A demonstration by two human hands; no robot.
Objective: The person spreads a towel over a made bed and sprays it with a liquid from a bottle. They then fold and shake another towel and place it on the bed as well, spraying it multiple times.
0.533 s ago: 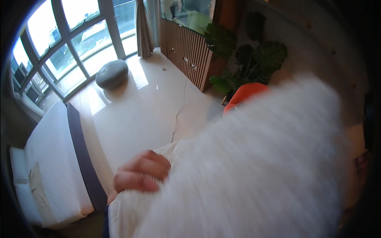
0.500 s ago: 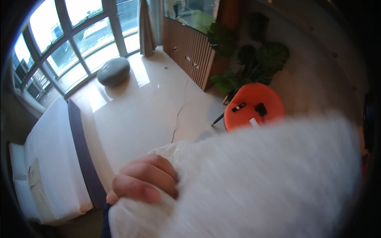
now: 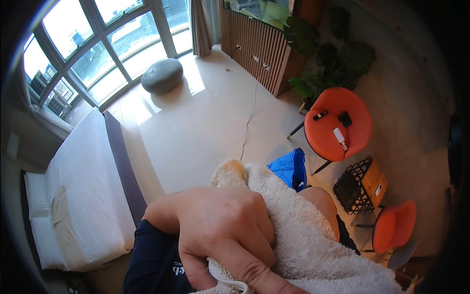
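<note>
My left hand [image 3: 223,220] is large in the lower middle, its back toward me. Its fingers are bent and closed on a fold of a fluffy off-white towel [image 3: 308,245]. The towel spreads from under the hand to the lower right, over my lap. A tan fuzzy patch [image 3: 229,174] shows just beyond the hand; I cannot make out whether it belongs to the towel. Dark clothing [image 3: 154,257] lies left of the hand, and a bare knee [image 3: 318,203] rises right of the towel. No part of my right hand can be made out.
A blue bag [image 3: 291,169] stands beyond the towel. An orange chair [image 3: 360,117] holds small items; a second orange chair [image 3: 391,228] is near a black lattice side table [image 3: 351,188]. The bed [image 3: 83,196] is at left, a grey pouf [image 3: 164,76] by the windows. A cable [image 3: 248,120] crosses the floor.
The raised towel has come down from across the right side to my lap, uncovering the blue bag, side table and second chair. My left hand moved right and nearer, still gripping the towel.
</note>
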